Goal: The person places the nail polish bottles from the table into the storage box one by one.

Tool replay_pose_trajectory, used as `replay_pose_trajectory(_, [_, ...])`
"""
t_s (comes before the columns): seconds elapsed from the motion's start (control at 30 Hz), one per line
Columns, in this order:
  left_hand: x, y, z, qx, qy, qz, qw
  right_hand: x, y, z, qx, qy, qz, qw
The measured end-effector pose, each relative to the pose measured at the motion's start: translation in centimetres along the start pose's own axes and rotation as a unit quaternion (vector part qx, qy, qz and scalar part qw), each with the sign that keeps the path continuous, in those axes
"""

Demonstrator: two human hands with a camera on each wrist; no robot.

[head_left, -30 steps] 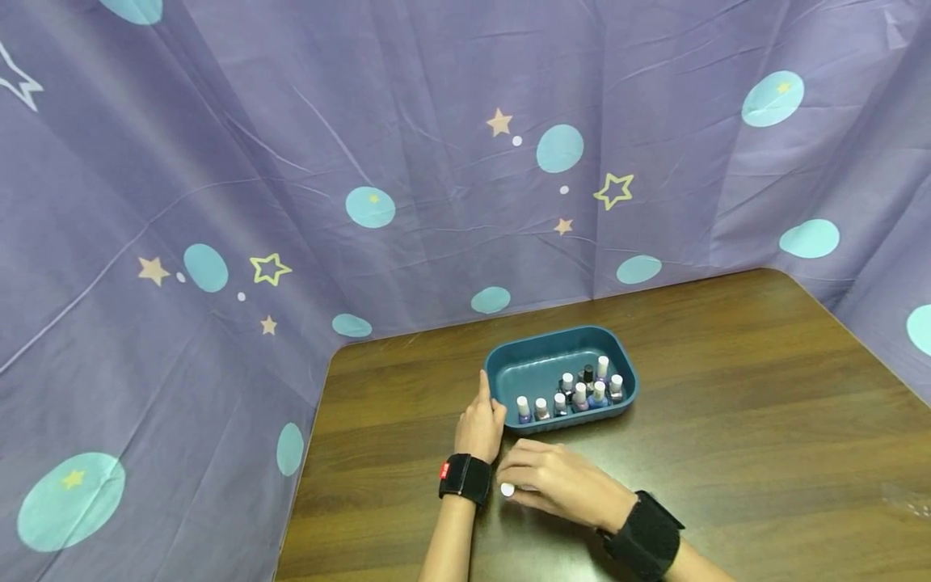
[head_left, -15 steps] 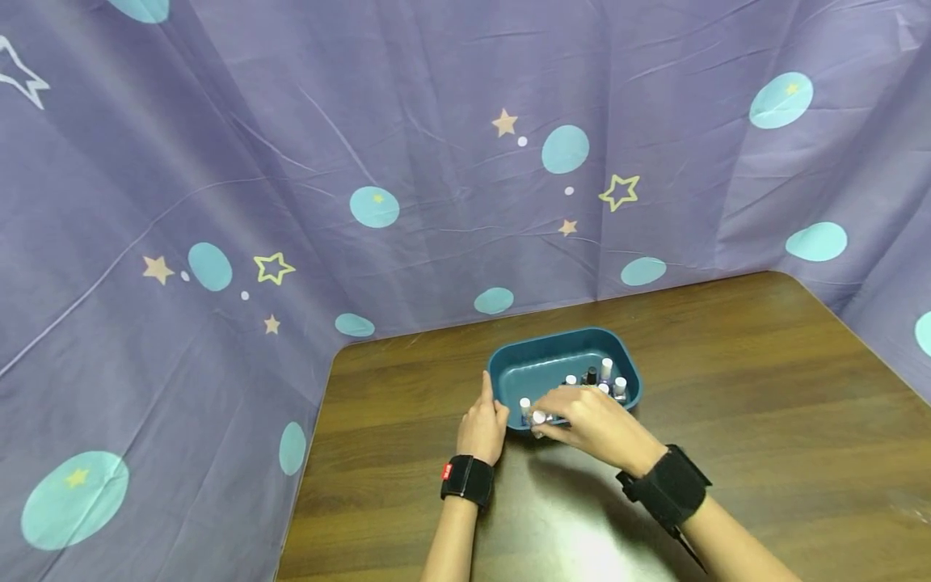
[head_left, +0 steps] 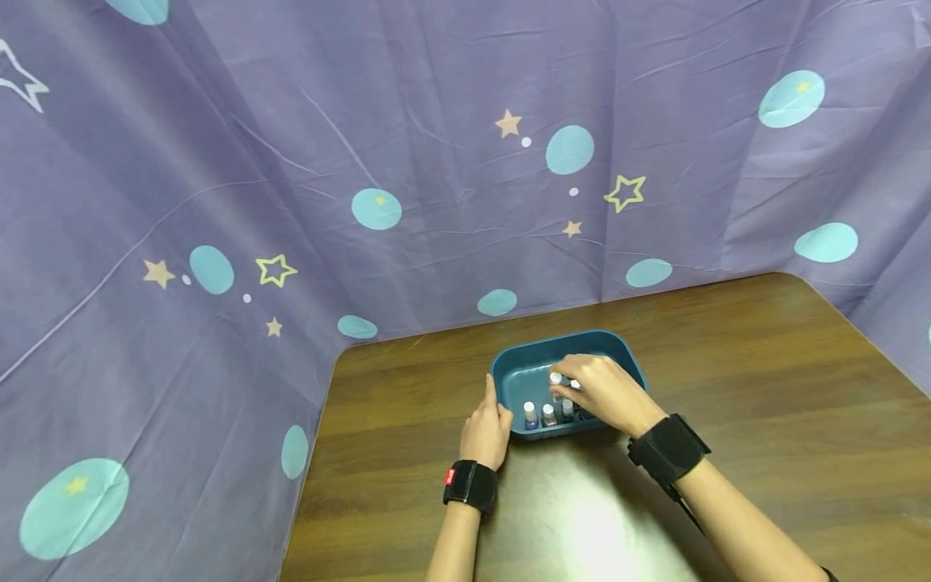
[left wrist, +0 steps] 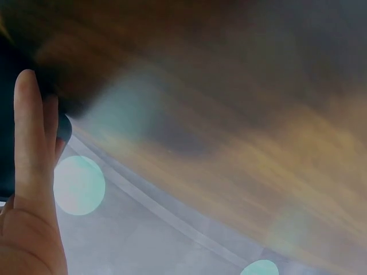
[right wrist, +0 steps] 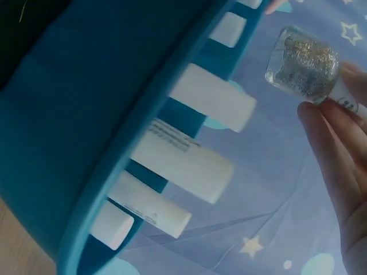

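A blue-green plastic tray lies on the table with several nail polish bottles in it, mostly white-capped, along its near side. My right hand is over the tray and pinches a nail polish bottle by its white cap. In the right wrist view this bottle is clear glass with gold and silver glitter, held above the tray's rim. My left hand touches the tray's left end, its index finger straight along the wall. In the left wrist view the fingers lie straight against the dark tray side.
The brown wooden table extends around the tray. A purple curtain with stars and turquoise spots hangs behind the table and along its left side. Bottles such as the purple one stand near the left front corner; my right hand hides others.
My right hand has carried the glitter nail polish bottle from in front of the tray, up over the near rim and toward the tray's middle. The left hand has stayed at the left end.
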State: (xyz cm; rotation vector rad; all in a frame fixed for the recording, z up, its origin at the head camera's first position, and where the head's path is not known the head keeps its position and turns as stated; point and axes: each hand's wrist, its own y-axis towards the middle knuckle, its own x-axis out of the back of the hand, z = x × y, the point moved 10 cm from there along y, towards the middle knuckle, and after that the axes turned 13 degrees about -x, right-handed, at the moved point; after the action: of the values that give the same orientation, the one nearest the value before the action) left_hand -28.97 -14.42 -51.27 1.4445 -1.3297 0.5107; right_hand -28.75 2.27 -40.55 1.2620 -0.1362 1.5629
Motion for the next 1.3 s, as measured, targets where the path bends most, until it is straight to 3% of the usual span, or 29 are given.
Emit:
replay_pose_trajectory(0.33, [-0.3, 0.1, -0.3, -0.003, -0.004, 0.014, 0.9999, -1.6, 0.6, -2.2, -0.045, -0.03, 0.022, 0.998])
replay_pose_trajectory(0.63, [0.0, 0.1, -0.6, -0.014, 0.003, -0.003, 0.9999, -3.8, 0.7, -3.6, -0.064, -0.064, 0.052, 0.995])
replay_pose_trajectory(1.0, [0.1, -0.3, -0.7, -0.014, 0.005, -0.017, 0.9997, -5.4, 0.2, -3.9, -0.037, -0.1, 0.066, 0.992])
replay_pose_trajectory(1.3, [-0.2, -0.2, 0.2, -0.005, 0.003, -0.006, 1.0, -6.4, 0.6, -4.3, -0.037, -0.103, 0.085, 0.99])
